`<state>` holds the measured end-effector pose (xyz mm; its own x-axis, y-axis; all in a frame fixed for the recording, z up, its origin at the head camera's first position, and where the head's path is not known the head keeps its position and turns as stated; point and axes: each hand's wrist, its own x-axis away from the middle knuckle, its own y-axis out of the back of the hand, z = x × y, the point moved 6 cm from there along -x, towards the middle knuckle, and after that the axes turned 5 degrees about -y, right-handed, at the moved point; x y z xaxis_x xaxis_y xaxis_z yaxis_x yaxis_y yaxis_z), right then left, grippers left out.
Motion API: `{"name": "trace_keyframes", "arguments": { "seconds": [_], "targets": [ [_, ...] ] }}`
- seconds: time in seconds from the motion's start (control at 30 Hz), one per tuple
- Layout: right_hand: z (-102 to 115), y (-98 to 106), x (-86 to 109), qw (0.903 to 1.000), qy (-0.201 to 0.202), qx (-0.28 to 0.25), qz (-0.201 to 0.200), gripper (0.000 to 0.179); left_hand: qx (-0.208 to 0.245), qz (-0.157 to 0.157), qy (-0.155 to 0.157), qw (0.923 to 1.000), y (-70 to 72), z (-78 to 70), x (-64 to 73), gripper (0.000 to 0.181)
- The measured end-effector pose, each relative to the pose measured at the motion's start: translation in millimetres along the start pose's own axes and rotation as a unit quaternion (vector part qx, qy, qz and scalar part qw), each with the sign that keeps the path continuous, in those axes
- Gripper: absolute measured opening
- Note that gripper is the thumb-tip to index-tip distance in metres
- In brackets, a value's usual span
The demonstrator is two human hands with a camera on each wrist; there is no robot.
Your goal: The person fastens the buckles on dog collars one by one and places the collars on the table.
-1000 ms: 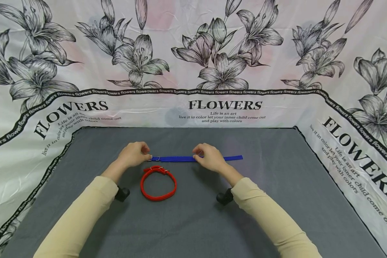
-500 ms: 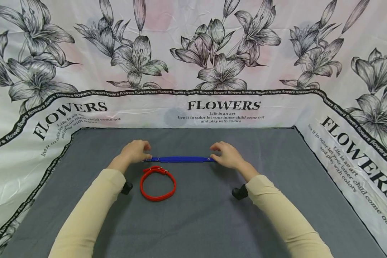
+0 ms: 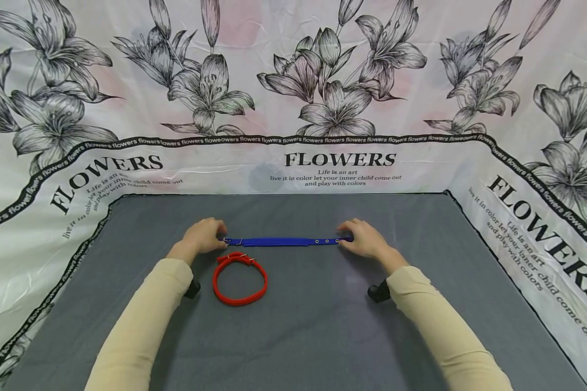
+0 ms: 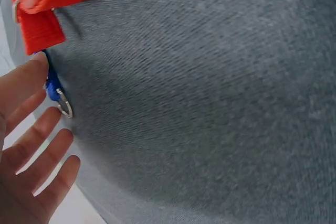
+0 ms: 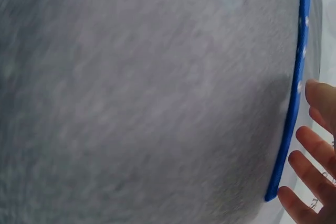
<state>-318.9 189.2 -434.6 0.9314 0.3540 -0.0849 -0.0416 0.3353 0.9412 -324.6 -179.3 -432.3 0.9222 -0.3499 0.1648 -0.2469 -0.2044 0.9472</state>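
A blue pet collar [image 3: 276, 241] is laid out straight from left to right on grey cloth, its metal-ringed eyelets toward the right. At its left end, by the buckle and metal ring [image 4: 65, 104], my left hand [image 3: 205, 236] has its thumb against the collar and its other fingers spread. Around the right tip is my right hand [image 3: 364, 239], thumb beside the strap and fingers apart in the right wrist view. Below the blue collar's left half, a red collar [image 3: 265, 279] lies buckled into a loop.
Grey cloth [image 3: 283, 336] covers the work surface. White flower-printed fabric [image 3: 342, 168] with a black lettered border rises along the back and both sides. A dark wrist device [image 3: 379, 292] sits under the right wrist.
My right hand has slid rightward along the blue collar to its tip, uncovering the eyelets. My left hand stays near the buckle end, and the red collar has not moved.
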Motion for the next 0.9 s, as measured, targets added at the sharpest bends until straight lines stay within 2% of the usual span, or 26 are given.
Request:
{"name": "trace_keyframes", "arguments": {
  "seconds": [0.43, 0.9],
  "targets": [
    [-20.1, -2.4, 4.3, 0.9986, -0.036, 0.035, -0.015, 0.022, 0.001, -0.023, 0.003, 0.9997, -4.9, 4.4, -2.1, 0.025],
    [-19.0, -1.7, 3.4, 0.9981, -0.022, 0.048, -0.03, 0.016, 0.0, -0.032, -0.008, 0.9994, -5.4, 5.4, 0.3, 0.02]
  ]
}}
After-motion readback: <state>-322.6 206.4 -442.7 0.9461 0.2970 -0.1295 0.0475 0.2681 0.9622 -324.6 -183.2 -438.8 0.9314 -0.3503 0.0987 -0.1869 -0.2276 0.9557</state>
